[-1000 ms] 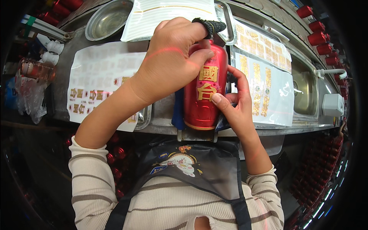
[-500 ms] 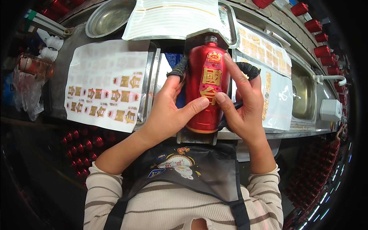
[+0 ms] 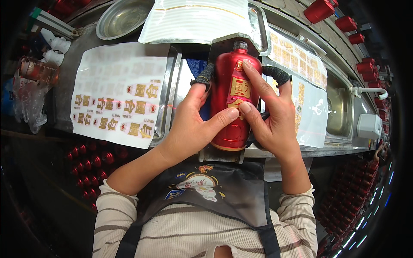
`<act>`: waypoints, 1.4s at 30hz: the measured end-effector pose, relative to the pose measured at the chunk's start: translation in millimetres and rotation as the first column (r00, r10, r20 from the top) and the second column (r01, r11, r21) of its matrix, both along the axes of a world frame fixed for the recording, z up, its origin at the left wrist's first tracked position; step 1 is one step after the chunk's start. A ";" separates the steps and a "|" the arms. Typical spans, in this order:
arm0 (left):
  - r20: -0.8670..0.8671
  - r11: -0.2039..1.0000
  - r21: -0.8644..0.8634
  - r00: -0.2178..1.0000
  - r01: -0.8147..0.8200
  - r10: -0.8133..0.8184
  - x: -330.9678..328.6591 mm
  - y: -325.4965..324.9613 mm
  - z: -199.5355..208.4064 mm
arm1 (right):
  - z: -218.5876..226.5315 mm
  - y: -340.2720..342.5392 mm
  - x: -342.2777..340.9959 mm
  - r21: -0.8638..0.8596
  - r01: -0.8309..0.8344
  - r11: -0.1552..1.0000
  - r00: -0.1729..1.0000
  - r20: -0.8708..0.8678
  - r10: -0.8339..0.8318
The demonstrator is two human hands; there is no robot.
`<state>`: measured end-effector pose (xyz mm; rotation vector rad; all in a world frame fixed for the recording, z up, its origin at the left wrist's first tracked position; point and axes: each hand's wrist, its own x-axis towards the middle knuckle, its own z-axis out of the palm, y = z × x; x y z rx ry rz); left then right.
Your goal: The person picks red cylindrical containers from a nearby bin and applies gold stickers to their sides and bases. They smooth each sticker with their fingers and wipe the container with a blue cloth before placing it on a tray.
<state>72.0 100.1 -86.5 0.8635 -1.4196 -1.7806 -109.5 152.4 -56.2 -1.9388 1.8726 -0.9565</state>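
A glossy red bottle [image 3: 230, 129] with gold stickers on its front lies in a metal holder [image 3: 223, 155] at the bench edge, neck pointing away from me. My left hand [image 3: 189, 124] cups its left side, thumb pressed across the lower front, with a dark fingertip cover on the index finger. My right hand [image 3: 271, 116] grips the right side, its index finger pressing on the gold sticker near the shoulder and its thumb meeting my left thumb.
A sheet of gold stickers [image 3: 118, 96] lies on a metal tray at the left. More sticker sheets [image 3: 309, 86] lie at the right and another sheet [image 3: 198, 19] at the back. A steel bowl [image 3: 122, 17] sits far left. Red caps [image 3: 344, 21] line the right rim.
My left hand came off the top of the bottle and now cups its left side. The bottle has been laid lower in the holder, and both thumbs now press on its front.
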 end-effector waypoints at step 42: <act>-0.140 0.942 0.320 0.978 -0.102 0.153 -30.2 -36.6 17.1 | -17.4 -34.4 3.9 0.273 0.200 0.941 0.629 0.701 -0.337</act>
